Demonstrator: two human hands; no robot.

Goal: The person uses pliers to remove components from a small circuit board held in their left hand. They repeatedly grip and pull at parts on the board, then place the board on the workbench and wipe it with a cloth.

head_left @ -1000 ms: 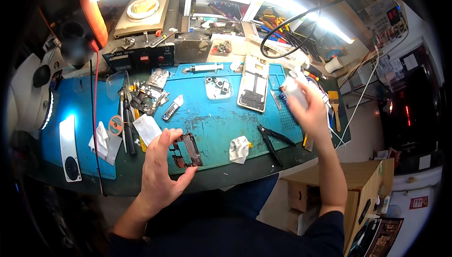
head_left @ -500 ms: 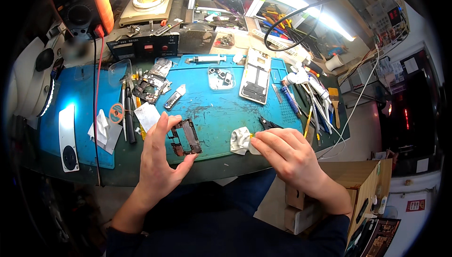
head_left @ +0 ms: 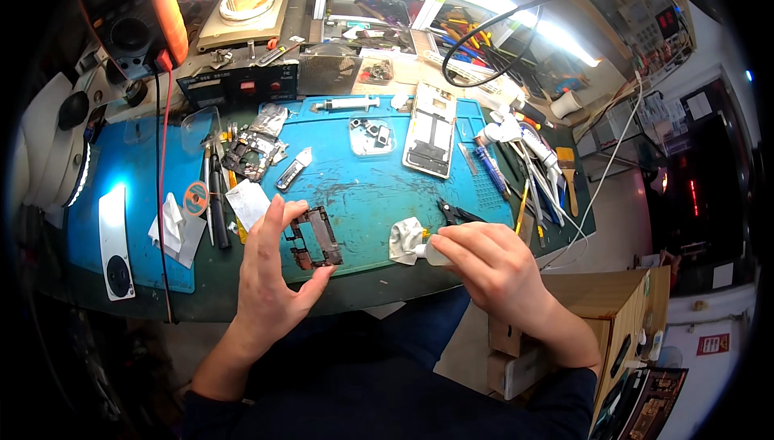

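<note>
My left hand (head_left: 274, 267) holds a small dark phone circuit board (head_left: 323, 234) upright between thumb and fingers, gripping it by its edges above the front of the blue mat. To the right, my right hand (head_left: 493, 259) is closed, fingers pinched downward, around a small translucent whitish thing (head_left: 437, 255); most of it is hidden by the fingers. Beside those fingertips lies a crumpled white tissue (head_left: 405, 242), with a bit of yellow next to it. Just behind the right hand rest black-handled cutters (head_left: 456, 213).
Across the blue mat (head_left: 363, 190) lie a phone frame (head_left: 430, 130), a clear tray of small parts (head_left: 372, 137), a syringe (head_left: 347, 105) and loose boards (head_left: 251, 154). Pens, tweezers and a brush (head_left: 566, 174) crowd the right side. A solder spool (head_left: 196, 198) is at left.
The view has shifted slightly. A little more of the translucent thing shows at my right fingertips; the board stays in my left hand in nearly the same pose.
</note>
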